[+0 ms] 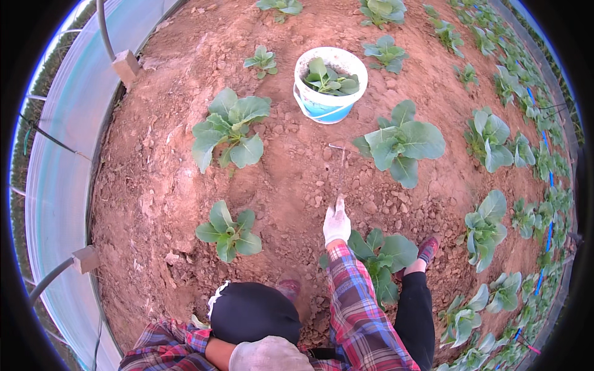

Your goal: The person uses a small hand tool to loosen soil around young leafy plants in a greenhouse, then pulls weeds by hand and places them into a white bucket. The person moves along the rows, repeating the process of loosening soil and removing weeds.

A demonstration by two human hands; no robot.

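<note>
My right hand (336, 222), in a white glove, is closed round the near end of a thin metal hand hoe (342, 168). The hoe points away from me over the reddish soil, its short crosspiece at the far end. Whether that crosspiece touches the ground I cannot tell. To its right grows a broad-leaved cabbage plant (404, 143). Another cabbage plant (383, 258) is partly hidden behind my right sleeve. At the lower edge my left hand (270, 355), also gloved, lies by my dark-clad knee (255, 314); its fingers are hidden.
Beyond the hoe stands a white and blue bucket (330, 114) with green leaves (331, 79) inside. Cabbage plants (231, 131) grow on the left, with denser rows (487, 230) on the right. Plastic sheeting (59, 185) and poles set in blocks (85, 260) line the left side.
</note>
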